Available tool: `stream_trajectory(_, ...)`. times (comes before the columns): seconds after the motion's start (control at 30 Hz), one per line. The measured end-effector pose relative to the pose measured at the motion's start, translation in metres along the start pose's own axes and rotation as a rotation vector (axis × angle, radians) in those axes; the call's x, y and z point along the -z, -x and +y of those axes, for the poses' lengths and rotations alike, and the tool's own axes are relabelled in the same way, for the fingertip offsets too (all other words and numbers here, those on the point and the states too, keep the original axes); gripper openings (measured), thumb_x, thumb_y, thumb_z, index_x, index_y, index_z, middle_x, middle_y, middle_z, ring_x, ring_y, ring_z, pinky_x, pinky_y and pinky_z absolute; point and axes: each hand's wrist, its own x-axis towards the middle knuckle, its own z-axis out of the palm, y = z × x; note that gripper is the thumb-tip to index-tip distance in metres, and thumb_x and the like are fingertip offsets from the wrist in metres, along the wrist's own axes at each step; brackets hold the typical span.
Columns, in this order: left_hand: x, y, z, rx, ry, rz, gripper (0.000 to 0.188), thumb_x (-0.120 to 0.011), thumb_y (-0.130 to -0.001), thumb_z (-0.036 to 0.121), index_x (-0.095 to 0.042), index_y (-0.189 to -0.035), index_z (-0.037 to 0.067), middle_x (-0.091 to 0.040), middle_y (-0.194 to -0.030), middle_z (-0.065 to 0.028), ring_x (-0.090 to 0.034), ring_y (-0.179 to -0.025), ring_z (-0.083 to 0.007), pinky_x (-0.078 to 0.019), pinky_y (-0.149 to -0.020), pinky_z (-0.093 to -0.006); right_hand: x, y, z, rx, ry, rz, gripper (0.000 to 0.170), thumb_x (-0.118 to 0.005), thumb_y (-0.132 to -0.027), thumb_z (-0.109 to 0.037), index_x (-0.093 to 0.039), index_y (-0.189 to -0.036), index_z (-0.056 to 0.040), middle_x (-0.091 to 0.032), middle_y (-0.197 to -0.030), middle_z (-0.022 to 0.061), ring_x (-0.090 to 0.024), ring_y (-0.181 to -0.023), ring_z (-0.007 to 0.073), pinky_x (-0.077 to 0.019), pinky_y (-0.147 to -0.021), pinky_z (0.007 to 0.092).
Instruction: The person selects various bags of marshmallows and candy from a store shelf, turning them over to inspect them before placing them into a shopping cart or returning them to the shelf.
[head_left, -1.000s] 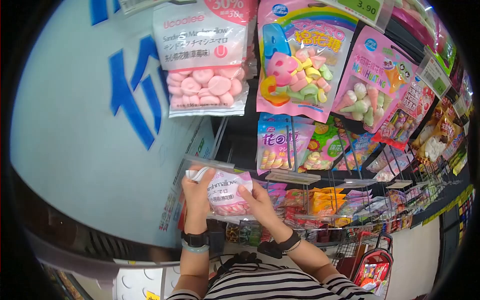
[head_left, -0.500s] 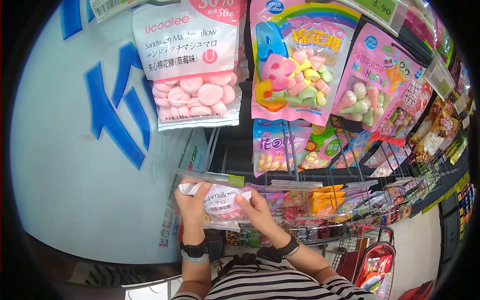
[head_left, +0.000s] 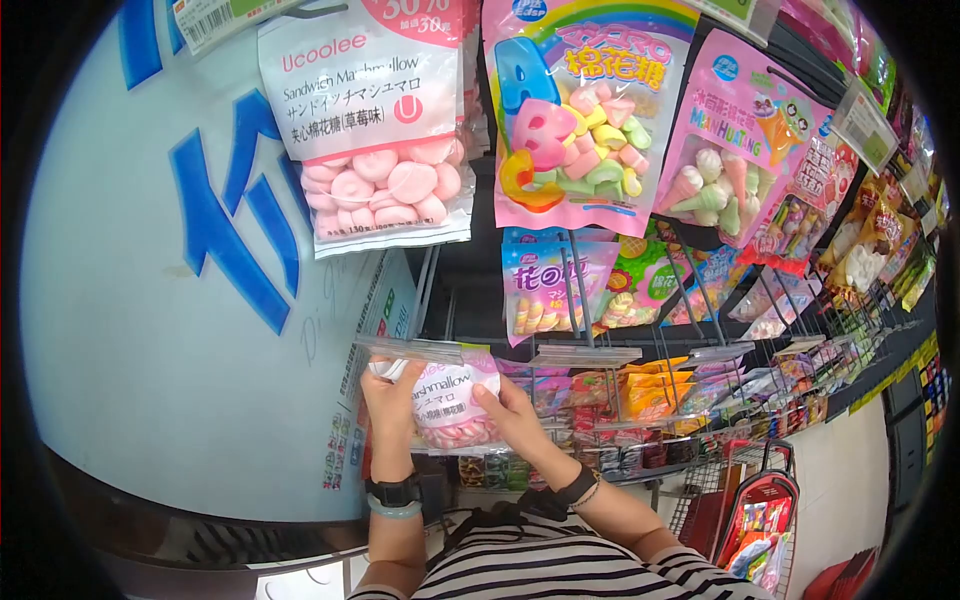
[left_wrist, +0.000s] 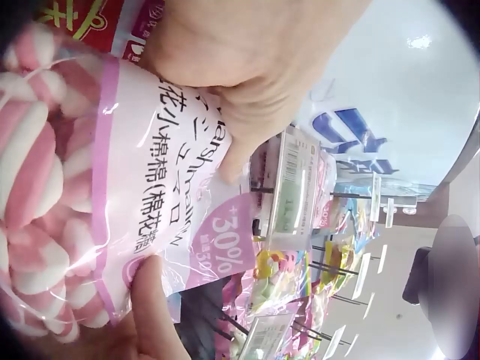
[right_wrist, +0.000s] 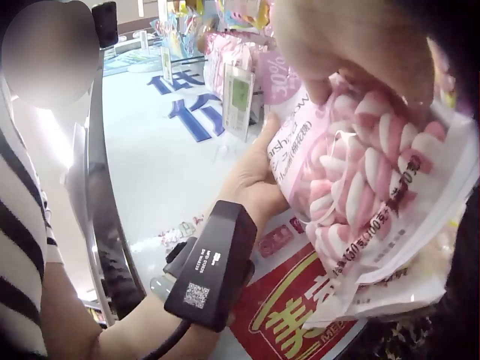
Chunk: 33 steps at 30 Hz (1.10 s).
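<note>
Both hands hold one clear and white bag of pink-and-white twisted marshmallows [head_left: 455, 405] at the shelf front. My left hand [head_left: 393, 400] grips its left edge, thumb on the printed face. On the other side my right hand [head_left: 515, 412] pinches it, thumb on the label. Close up in the left wrist view, the left hand [left_wrist: 255, 67] crosses the label's top, and the right thumb [left_wrist: 154, 307] presses lower down. In the right wrist view the twisted marshmallows [right_wrist: 367, 165] show through the film below the right hand [right_wrist: 360, 45]; fingers behind the bag are partly hidden.
Large hanging bags, one of pink marshmallows [head_left: 375, 190] and one with a rainbow [head_left: 580, 120], hang above on hooks. A blue-lettered panel [head_left: 120, 300] stands at left. Smaller packets line the rack at right, and a red cart [head_left: 755, 500] holds packets at lower right.
The head view has shifted, so the hanging bags appear further left than one second ago. Both hands keep their hold on the bag, which has tilted slightly.
</note>
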Motion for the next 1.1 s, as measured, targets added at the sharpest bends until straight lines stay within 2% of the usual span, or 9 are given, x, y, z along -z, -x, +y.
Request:
stream_trajectory(0.3,-0.012,-0.018,0.018,-0.216,0.0,-0.05,0.02,-0.065,-0.075,-0.005,-0.055,-0.092,-0.001,-0.059,-0.083,-0.0062,-0.057,-0.074,-0.013,-0.0474,-0.067,-0.0246,-0.003,-0.014,-0.019,0.074,0.01,-0.012,0.036,-0.054,-0.092,-0.028,-0.052,-0.111,0.0023,-0.059,-0.094,0.005,-0.051,-0.084,0.0082,-0.0419,-0.075,0.0239)
stream_trajectory(0.43,-0.016,-0.024,0.023,-0.225,-0.109,-0.024,0.017,-0.064,-0.076,-0.003,-0.057,-0.09,0.0,-0.059,-0.084,-0.0055,-0.057,-0.073,-0.0123,-0.0466,-0.066,-0.0241,-0.003,-0.021,-0.019,0.086,0.026,0.01,0.036,-0.054,-0.092,-0.028,-0.052,-0.11,0.0025,-0.059,-0.092,0.0049,-0.05,-0.082,0.0077,-0.0417,-0.073,0.0239)
stream_trajectory(0.5,-0.007,-0.033,0.021,-0.244,-0.016,-0.241,0.014,-0.065,-0.076,-0.001,-0.058,-0.088,0.0,-0.058,-0.084,-0.0056,-0.055,-0.074,-0.0115,-0.0456,-0.066,-0.0235,-0.003,-0.023,-0.018,0.071,0.027,0.012,0.035,-0.054,-0.092,-0.028,-0.052,-0.109,0.0027,-0.059,-0.091,0.005,-0.05,-0.082,0.0077,-0.0417,-0.072,0.024)
stream_trajectory(0.53,-0.006,-0.034,0.022,-0.246,-0.016,-0.244,0.014,-0.065,-0.076,-0.001,-0.058,-0.088,0.0,-0.058,-0.084,-0.0056,-0.055,-0.074,-0.0115,-0.0456,-0.066,-0.0235,-0.003,-0.023,-0.018,0.072,0.018,0.016,0.035,-0.054,-0.092,-0.028,-0.052,-0.109,0.0028,-0.059,-0.092,0.005,-0.05,-0.083,0.0078,-0.0417,-0.073,0.0239)
stream_trajectory(0.63,-0.005,-0.034,0.028,-0.176,0.032,-0.277,0.016,-0.064,-0.07,-0.007,-0.06,-0.085,-0.004,-0.057,-0.085,-0.0073,-0.057,-0.075,-0.0125,-0.0472,-0.066,-0.023,-0.006,-0.021,-0.015,0.079,0.003,0.023,0.035,-0.053,-0.092,-0.028,-0.052,-0.108,0.003,-0.059,-0.093,0.005,-0.051,-0.084,0.008,-0.0418,-0.074,0.0237)
stream_trajectory(0.7,-0.007,-0.032,0.033,0.006,0.006,-0.202,0.027,-0.065,-0.068,-0.008,-0.059,-0.094,-0.004,-0.056,-0.083,-0.0071,-0.057,-0.076,-0.0123,-0.0475,-0.064,-0.0222,-0.008,-0.021,-0.013,0.084,-0.002,0.024,0.035,-0.053,-0.092,-0.028,-0.052,-0.108,0.0031,-0.059,-0.094,0.0049,-0.051,-0.085,0.008,-0.0419,-0.075,0.0236)
stream_trajectory(0.8,-0.021,-0.03,0.048,0.003,0.08,-0.215,0.036,-0.064,-0.068,-0.008,-0.056,-0.103,-0.003,-0.057,-0.083,-0.0058,-0.058,-0.076,-0.0117,-0.0481,-0.064,-0.0214,-0.009,-0.023,-0.011,0.073,-0.055,0.039,0.034,-0.053,-0.092,-0.027,-0.053,-0.108,0.0029,-0.059,-0.096,0.0048,-0.051,-0.086,0.0082,-0.042,-0.078,0.0239)
stream_trajectory(0.93,-0.021,-0.034,0.051,-0.002,0.105,-0.246,0.034,-0.066,-0.075,0.001,-0.054,-0.107,0.001,-0.057,-0.083,-0.0029,-0.055,-0.074,-0.0104,-0.0462,-0.069,-0.0208,-0.009,-0.027,-0.013,0.058,-0.075,0.046,0.033,-0.053,-0.092,-0.026,-0.053,-0.109,0.003,-0.059,-0.097,0.0046,-0.051,-0.088,0.0081,-0.0416,-0.08,0.0245)
stream_trajectory(1.1,-0.017,-0.044,0.04,0.13,0.108,-0.239,0.033,-0.066,-0.076,-0.001,-0.055,-0.107,0.0,-0.057,-0.083,-0.0026,-0.054,-0.075,-0.0083,-0.0447,-0.07,-0.0185,-0.011,-0.024,-0.017,0.048,-0.093,0.082,0.033,-0.052,-0.093,-0.025,-0.053,-0.11,0.0034,-0.06,-0.099,0.0048,-0.051,-0.089,0.0082,-0.0414,-0.081,0.0244)
